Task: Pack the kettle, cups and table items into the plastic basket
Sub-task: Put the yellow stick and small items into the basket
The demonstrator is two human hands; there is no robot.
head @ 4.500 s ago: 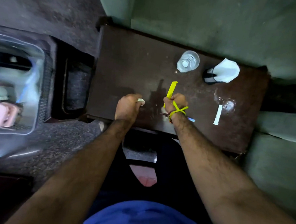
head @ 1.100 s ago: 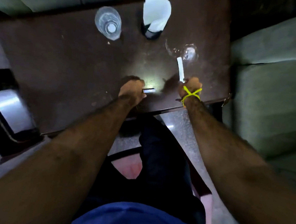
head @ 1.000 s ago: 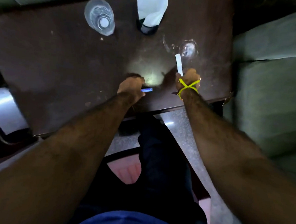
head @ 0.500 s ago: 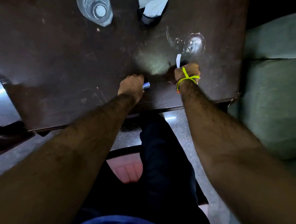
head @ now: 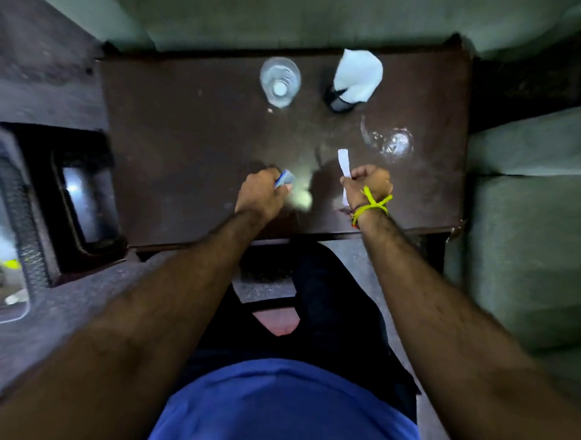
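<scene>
Far left, the plastic basket [head: 2, 238] sits beside the desk [head: 185, 140], blurred, contents unreadable. Left hand [head: 262, 193]: grip clenched on a small blue-edged sachet [head: 284, 179], now lifted off the desk; 1 s ago it was still flat on the surface being pinched. Right hand [head: 368, 187], yellow wrist band [head: 372, 204]: grip closed around a white sachet stick [head: 344, 165], top end poking above the fist; half a second ago it was only just being gathered near the tipped glass. Net change: both loose packets are off the desk and in hand, so the small-item pickup looks done; my read is the next move is a carry left to the basket. Still on the desk: upright clear glass [head: 279, 81] at the back, dark holder with white napkin [head: 355, 77] right of it, second clear glass [head: 392, 142] on its side nearer the right edge. Kettle not in view. No brand or print legible on either sachet, too small and blurred.
</scene>
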